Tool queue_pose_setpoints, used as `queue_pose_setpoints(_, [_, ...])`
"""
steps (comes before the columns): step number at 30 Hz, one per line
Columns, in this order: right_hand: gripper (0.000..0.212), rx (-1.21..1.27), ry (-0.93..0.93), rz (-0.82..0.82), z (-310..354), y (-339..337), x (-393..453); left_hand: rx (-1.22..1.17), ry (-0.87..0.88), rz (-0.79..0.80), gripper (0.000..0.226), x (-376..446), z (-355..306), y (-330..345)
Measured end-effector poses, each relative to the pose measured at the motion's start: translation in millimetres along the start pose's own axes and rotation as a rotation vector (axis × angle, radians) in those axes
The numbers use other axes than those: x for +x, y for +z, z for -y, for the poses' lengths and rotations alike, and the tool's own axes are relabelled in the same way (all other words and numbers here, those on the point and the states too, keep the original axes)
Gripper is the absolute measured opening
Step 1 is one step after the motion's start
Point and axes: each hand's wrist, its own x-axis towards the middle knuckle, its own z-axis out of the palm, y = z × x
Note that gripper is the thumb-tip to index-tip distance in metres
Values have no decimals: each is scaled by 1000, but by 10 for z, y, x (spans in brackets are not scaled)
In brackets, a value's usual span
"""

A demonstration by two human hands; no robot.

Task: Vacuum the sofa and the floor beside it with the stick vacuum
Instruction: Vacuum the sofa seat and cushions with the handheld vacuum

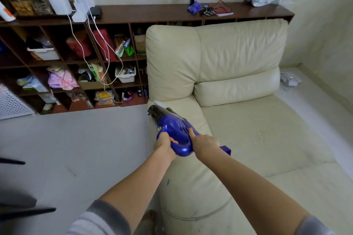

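A blue vacuum (176,127) with a dark dust cup lies over the left armrest of the cream sofa (238,74), its nose pointing away toward the armrest's far end. My left hand (164,142) grips the vacuum body at its left side. My right hand (203,142) holds the blue handle at the rear, with one finger stretched forward along the vented housing. The nozzle tip is mostly hidden behind the dust cup. Small crumbs (262,137) speckle the seat cushion to the right.
A dark wooden shelf unit (122,25) full of bags, baskets and hanging white cables stands left of the sofa. Grey floor (76,149) spreads on the left. A white perforated panel (11,103) leans at far left. Dark objects (24,212) poke in at lower left.
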Motion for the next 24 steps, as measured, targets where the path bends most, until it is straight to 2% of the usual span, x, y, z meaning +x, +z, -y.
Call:
queue_pose_setpoints(8, [88,14,69,38,-343,137,-184,93,13,10,13,-211,226,279])
queue_pose_setpoints(15, [76,285,178,74,-654,362,-323,292,43,60,22,-324,376,673])
queue_pose_setpoints(18, [70,466,185,63,-766,514,-391,420,114,46,17,-365,420,851])
queue_pose_setpoints(21, [54,754,187,111,-801,603,-473,541,203,71,11,-362,436,975])
queue_pose_setpoints(24, [46,1184,211,215,-700,693,-475,669,268,149,33,-338,394,1091])
